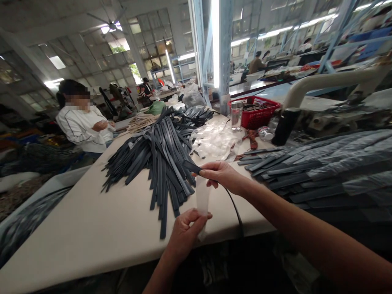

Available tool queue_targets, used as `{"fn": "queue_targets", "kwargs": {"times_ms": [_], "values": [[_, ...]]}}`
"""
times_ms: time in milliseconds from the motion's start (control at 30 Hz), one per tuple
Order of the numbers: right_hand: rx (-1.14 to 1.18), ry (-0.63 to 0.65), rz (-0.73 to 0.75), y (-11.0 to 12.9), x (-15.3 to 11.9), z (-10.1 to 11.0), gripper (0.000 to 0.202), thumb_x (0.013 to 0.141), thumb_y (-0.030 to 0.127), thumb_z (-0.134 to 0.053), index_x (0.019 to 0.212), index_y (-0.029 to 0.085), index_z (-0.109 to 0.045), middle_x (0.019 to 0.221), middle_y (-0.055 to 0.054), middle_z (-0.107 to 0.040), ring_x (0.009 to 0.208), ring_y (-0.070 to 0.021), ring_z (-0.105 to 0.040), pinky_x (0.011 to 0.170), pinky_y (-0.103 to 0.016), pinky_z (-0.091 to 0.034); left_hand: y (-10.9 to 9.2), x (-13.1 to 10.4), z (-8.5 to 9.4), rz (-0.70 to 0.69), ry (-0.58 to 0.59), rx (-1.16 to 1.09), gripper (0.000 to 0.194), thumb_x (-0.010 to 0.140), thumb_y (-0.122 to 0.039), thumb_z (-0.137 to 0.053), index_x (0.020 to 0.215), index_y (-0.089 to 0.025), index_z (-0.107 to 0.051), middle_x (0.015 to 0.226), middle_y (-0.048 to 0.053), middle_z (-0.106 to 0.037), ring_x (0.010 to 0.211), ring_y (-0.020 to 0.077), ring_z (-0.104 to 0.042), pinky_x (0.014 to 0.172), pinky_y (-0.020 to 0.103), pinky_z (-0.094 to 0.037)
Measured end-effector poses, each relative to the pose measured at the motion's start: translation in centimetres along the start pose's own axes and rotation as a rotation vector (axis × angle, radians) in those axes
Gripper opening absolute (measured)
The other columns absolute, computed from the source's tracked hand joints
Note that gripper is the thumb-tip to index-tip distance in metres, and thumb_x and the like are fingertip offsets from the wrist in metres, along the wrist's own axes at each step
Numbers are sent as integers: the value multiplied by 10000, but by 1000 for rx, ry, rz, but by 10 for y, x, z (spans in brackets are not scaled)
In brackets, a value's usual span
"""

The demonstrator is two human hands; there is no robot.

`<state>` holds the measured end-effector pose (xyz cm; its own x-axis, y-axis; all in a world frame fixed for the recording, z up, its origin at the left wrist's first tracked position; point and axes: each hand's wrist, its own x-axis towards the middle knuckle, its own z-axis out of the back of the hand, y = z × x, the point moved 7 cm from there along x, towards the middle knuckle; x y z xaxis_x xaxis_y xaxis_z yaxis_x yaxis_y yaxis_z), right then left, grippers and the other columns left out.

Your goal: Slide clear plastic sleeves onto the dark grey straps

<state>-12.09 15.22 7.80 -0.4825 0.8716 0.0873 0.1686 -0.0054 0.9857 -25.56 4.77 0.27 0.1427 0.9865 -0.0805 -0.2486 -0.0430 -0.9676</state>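
Note:
My right hand (222, 176) is closed on a dark strap (191, 166), whose flat end sticks out to the left past the fingers. The rest of that strap trails down behind the hand toward the table's front edge. Lower down, my left hand (188, 228) pinches a translucent plastic sleeve (202, 198), which stretches up to just under my right hand. Whether the right fingers also grip the sleeve's upper end I cannot tell. A large heap of dark straps (165, 151) lies beyond both hands, its loose ends spread toward me.
More straps wrapped in clear plastic (324, 167) are stacked at right. Behind my hands lie a pile of clear sleeves (214, 139), a glass jar (237, 115) and a red basket (255, 110). A machine (339, 90) stands at far right. A co-worker (82, 118) stands across the table (122, 228).

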Motion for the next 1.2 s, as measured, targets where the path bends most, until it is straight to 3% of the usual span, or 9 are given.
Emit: {"fn": "queue_targets", "kwargs": {"times_ms": [67, 167, 267, 400, 533, 633, 733, 1000, 1200], "values": [[-17, 24, 10, 1, 3, -10, 339, 698, 430, -769, 851, 129, -782, 637, 4, -689, 412, -41, -454, 419, -186, -397, -6, 1, 7, -24, -21, -33, 333, 852, -451, -619, 1028, -207, -759, 1078, 67, -757, 1041, 254, -639, 949, 353, -448], [-44, 48, 30, 4, 7, -23, 331, 712, 415, -752, 863, 122, -780, 591, 13, -659, 414, -51, -480, 397, -175, -360, -18, 8, 14, -35, -58, -187, 418, 796, -464, -677, 1112, -193, -717, 1033, 80, -774, 991, 249, -662, 906, 359, -480], [-67, 34, 59, 11, 15, -27, 330, 718, 406, -741, 867, 114, -774, 557, 26, -625, 406, -55, -480, 387, -177, -350, -32, 16, 19, -54, -123, -180, 328, 787, -414, -684, 1003, -175, -745, 868, 66, -788, 853, 222, -680, 847, 353, -492], [-93, -23, 118, 29, 23, -18, 318, 738, 389, -710, 872, 106, -766, 484, 67, -548, 380, -39, -434, 423, -185, -394, -35, 19, 17, -33, -87, -112, 267, 804, -393, -659, 900, -170, -768, 755, 56, -777, 757, 209, -684, 816, 360, -505], [-125, -57, 165, 45, 25, -8, 280, 742, 355, -702, 859, 108, -762, 463, 78, -536, 375, -35, -428, 432, -185, -397, -27, 12, 13, 23, -13, -158, 335, 840, -447, -626, 980, -177, -767, 903, 91, -793, 886, 241, -711, 911, 403, -513], [-142, -66, 170, 50, 28, -6, 268, 749, 338, -696, 860, 103, -762, 459, 79, -538, 362, -32, -424, 417, -180, -386, -36, 7, 12, -66, 33, -23, 309, 883, -437, -578, 1011, -231, -770, 1161, 79, -743, 1125, 260, -642, 1056, 425, -428], [-155, -68, 165, 52, 31, -7, 256, 754, 322, -684, 856, 101, -765, 455, 80, -539, 347, -27, -411, 397, -172, -375, -45, 5, 10, -147, 83, 96, 279, 900, -406, -563, 1016, -259, -770, 1213, 57, -717, 1168, 254, -610, 1078, 416, -399], [-155, -133, 152, 56, 36, 7, 213, 717, 308, -754, 840, 135, -776, 462, 75, -542, 386, -45, -455, 391, -159, -391, -7, 3, 1, 99, 184, -142, 326, 850, -426, -644, 1012, -168, -761, 859, 91, -779, 737, 177, -665, 758, 310, -519], [-87, -189, 132, 50, 45, 30, 204, 701, 311, -773, 803, 134, -782, 516, 60, -592, 389, -22, -394, 451, -165, -456, 6, -12, -6, 189, 196, -362, 372, 878, -415, -636, 1155, -168, -658, 883, 86, -769, 727, 139, -674, 728, 252, -499]]}}
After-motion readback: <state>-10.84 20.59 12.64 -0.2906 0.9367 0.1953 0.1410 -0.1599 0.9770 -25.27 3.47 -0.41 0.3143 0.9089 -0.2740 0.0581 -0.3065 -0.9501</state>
